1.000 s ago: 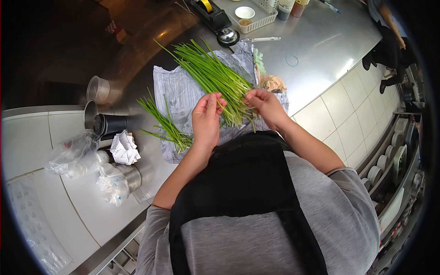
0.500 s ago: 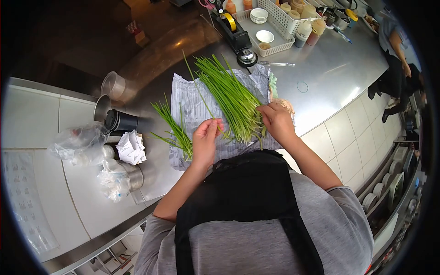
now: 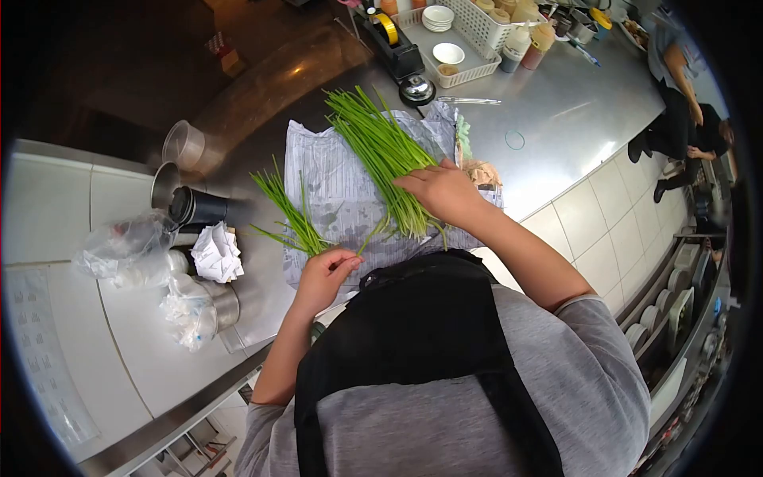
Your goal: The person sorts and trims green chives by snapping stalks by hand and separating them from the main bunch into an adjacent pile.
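A large bundle of long green stalks [image 3: 377, 143] with pale ends lies on crumpled printed paper [image 3: 318, 171]. My right hand [image 3: 445, 191] rests over the bundle's right side near the pale ends, its fingers bent and pressed together on the stalks. Near the paper's lower edge, my left hand [image 3: 327, 274] pinches the end of a green stalk, which runs up toward the bundle. A smaller pile of green stalks [image 3: 294, 219] lies on the paper's left part, just above my left hand.
Behind the paper are a tape dispenser [image 3: 393, 48], a bell [image 3: 416, 89], a pen [image 3: 469, 101] and a white basket [image 3: 477, 73] near sauce bottles [image 3: 540, 44]. Cups [image 3: 195, 207] and plastic bags [image 3: 131, 246] stand left. People [image 3: 675, 103] are at the far right.
My left hand has moved down toward me, away from the upper paper. My right hand has shifted left onto the bundle. The long stalk that stood up from my left hand no longer shows there.
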Motion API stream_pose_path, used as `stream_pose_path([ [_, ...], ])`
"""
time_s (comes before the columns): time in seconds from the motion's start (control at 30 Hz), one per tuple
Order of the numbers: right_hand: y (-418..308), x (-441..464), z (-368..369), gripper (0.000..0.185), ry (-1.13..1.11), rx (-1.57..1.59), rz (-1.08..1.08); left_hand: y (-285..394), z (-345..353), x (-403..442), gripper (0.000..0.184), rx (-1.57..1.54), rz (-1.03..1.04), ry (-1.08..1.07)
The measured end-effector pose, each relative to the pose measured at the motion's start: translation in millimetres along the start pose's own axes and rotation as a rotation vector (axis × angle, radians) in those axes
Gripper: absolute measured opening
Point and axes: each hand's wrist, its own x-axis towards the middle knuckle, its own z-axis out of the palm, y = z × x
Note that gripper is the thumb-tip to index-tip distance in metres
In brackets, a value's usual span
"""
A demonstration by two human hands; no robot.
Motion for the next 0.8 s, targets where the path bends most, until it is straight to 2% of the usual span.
stream_pose_path([
  [0.07, 5.4, -8.3, 3.1, 0.033, -0.028, -0.002, -0.004, -6.6, -10.2, -8.9, 0.014, 0.12, 0.048, 0.019],
  [0.2, 3.6, -20.3, 3.9, 0.021, -0.089, -0.036, -0.01, -4.6, -25.3, -27.6, 0.013, 0.176, 0.012, 0.015],
  [0.27, 1.2, -26.0, 3.1, 0.018, -0.257, -0.024, 0.01, -10.4, -30.7, -33.5, 0.013, 0.181, -0.009, 0.017],
  [0.3, -1.0, -28.0, 2.0, 0.018, -0.267, -0.027, 0.004, -13.7, -33.4, -36.0, 0.013, 0.2, -0.027, 0.01],
  [0.37, -6.2, -29.7, -2.1, 0.018, -0.44, 0.6, 0.252, -18.8, -37.1, -39.0, 0.012, 0.202, -0.021, -0.005],
  [0.4, -9.7, -29.9, -5.4, 0.018, -0.45, 0.597, 0.25, -21.3, -38.2, -39.5, 0.012, 0.13, -0.052, -0.031],
  [0.47, -16.0, -29.9, -10.7, 0.026, -0.312, 1.379, 0.609, -28.4, -37.4, -37.8, 0.011, -0.039, -0.034, -0.036],
  [0.5, -15.6, -30.5, -9.1, 0.026, -0.323, 1.375, 0.612, -29.8, -36.5, -35.1, 0.011, -0.05, -0.037, -0.033],
  [0.57, -12.4, -32.5, -1.1, 0.031, -0.115, 1.24, 0.587, -29.6, -35.4, -26.5, 0.011, -0.101, 0.005, 0.094],
  [0.6, -10.5, -35.7, 5.8, 0.029, -0.079, 1.22, 0.604, -32.4, -34.4, -22.4, 0.011, -0.12, 0.021, 0.119],
  [0.73, -7.0, -39.6, 5.3, 0.029, -0.029, 1.02, 0.618, -20.9, -30.0, -18.1, 0.012, -0.023, 0.048, 0.067],
  [0.8, 3.0, -40.3, 7.7, 0.028, 0.274, 1.508, 0.813, -16.3, -28.2, -17.8, 0.012, 0.072, 0.064, 0.004],
])
